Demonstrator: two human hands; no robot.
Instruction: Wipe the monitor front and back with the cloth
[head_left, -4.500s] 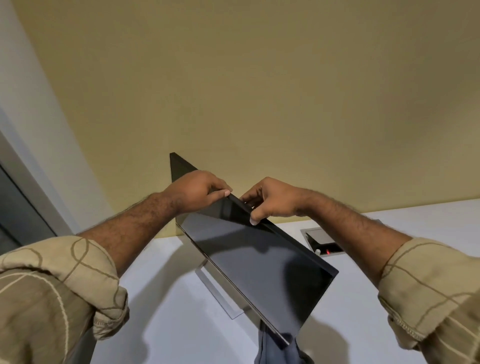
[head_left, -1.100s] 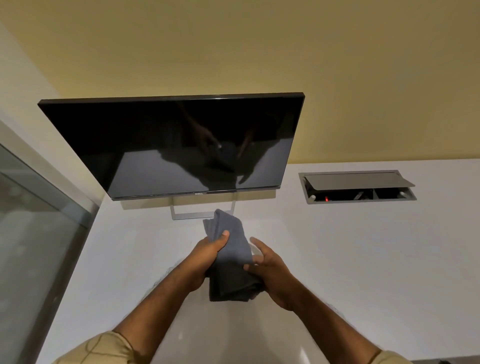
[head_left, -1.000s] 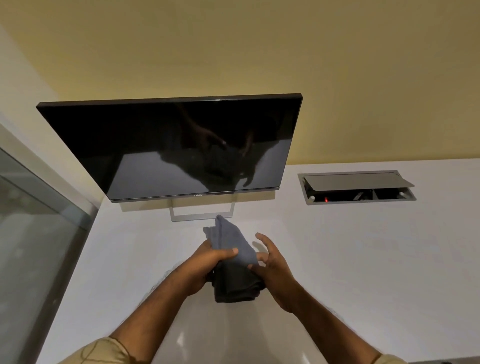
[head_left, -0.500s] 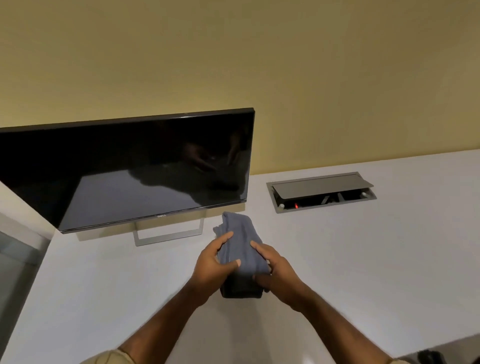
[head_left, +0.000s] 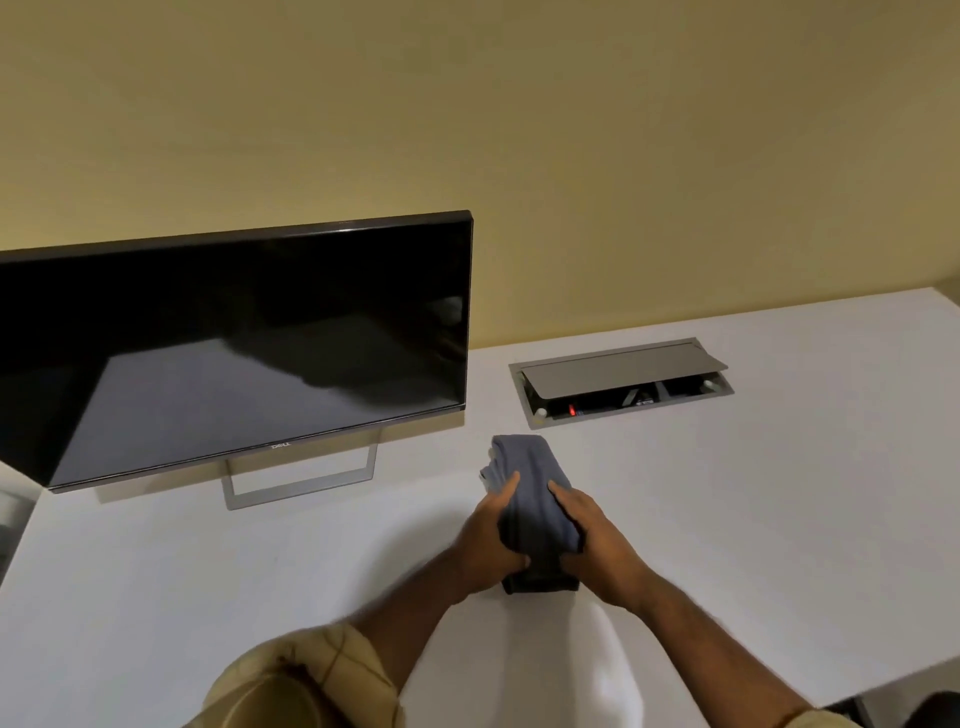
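Observation:
A black monitor (head_left: 234, 343) stands upright on a silver stand (head_left: 301, 480) at the left of the white desk, its dark screen facing me. A folded grey-blue cloth (head_left: 530, 483) lies on the desk to the right of the stand. My left hand (head_left: 491, 543) grips the cloth's left side and my right hand (head_left: 597, 545) grips its right side, both at the near end. The cloth's far end lies free on the desk. The monitor's back is hidden.
The white desk (head_left: 753, 519) runs along a yellow wall. A grey cable box (head_left: 621, 382) with its lid propped up is sunk into the desk right of the monitor. The desk's front edge shows at the lower right.
Earlier both hands held the monitor's top edge with it turned sideways; it now faces front. In the last second the view swung right, and both hands kept hold of the cloth on the desk.

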